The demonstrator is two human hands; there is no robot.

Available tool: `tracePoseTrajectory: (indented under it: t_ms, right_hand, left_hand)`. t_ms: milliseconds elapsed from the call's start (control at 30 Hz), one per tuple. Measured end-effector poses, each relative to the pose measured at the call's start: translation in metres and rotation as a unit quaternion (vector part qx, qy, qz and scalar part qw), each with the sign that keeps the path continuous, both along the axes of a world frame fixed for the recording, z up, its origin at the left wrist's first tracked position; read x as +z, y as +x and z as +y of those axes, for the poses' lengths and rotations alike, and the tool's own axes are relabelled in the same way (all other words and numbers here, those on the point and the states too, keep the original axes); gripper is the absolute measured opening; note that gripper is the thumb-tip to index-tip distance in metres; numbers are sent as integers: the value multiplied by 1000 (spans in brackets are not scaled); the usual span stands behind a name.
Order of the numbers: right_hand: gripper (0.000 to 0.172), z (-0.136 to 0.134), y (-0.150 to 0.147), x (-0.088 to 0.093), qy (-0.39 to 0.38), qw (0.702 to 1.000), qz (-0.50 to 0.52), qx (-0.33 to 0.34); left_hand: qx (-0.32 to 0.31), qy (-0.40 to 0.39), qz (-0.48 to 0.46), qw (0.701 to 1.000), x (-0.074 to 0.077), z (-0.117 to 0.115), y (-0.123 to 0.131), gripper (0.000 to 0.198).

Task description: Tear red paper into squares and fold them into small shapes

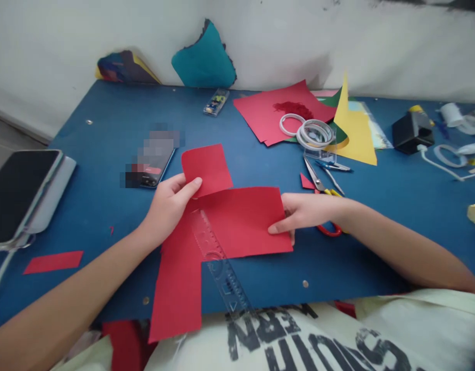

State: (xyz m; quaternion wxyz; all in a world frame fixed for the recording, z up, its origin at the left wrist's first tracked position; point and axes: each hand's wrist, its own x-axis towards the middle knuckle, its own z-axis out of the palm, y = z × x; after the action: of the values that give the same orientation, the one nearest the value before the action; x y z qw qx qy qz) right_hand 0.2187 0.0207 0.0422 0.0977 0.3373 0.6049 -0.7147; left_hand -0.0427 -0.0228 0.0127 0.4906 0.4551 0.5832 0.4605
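Between thumb and fingers, my left hand (173, 201) holds a small red paper piece (208, 167) with rounded corners on its left side. My right hand (299, 214) grips the right edge of a larger red paper rectangle (248, 221), thumb on top. The small piece overlaps the top left of the larger one. Beneath them a red paper strip (177, 299) reaches down to the table's front edge. A clear plastic stencil ruler (219, 263) lies slanted across the red paper. Scissors (316, 178) with yellow and red handles lie partly hidden behind my right hand.
Red sheets (256, 113) with red thread, tape rolls (316, 133) and yellow paper (357, 129) lie at the back right. A black box (412, 131) with a cable stands farther right. A phone (156, 159) and a larger device (22, 190) are left; a red scrap (53, 262) lies nearer.
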Motion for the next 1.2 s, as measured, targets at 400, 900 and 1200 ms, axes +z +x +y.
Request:
tracePoseTrajectory:
  t_ms: [400,900,1200]
  right_hand:
    - [27,-82,-43,-16,-200,964,24,-176]
    - [42,-8,-2,-9,380,879,-205,-202]
    - [47,-62,-25,-7,761,629,-70,141]
  left_hand:
    - [31,-4,11,999,-2,-5,4,21]
    - [53,-2,-15,998,-1,-4,1,28]
    - [19,-69,-53,996,4,-4,9,21]
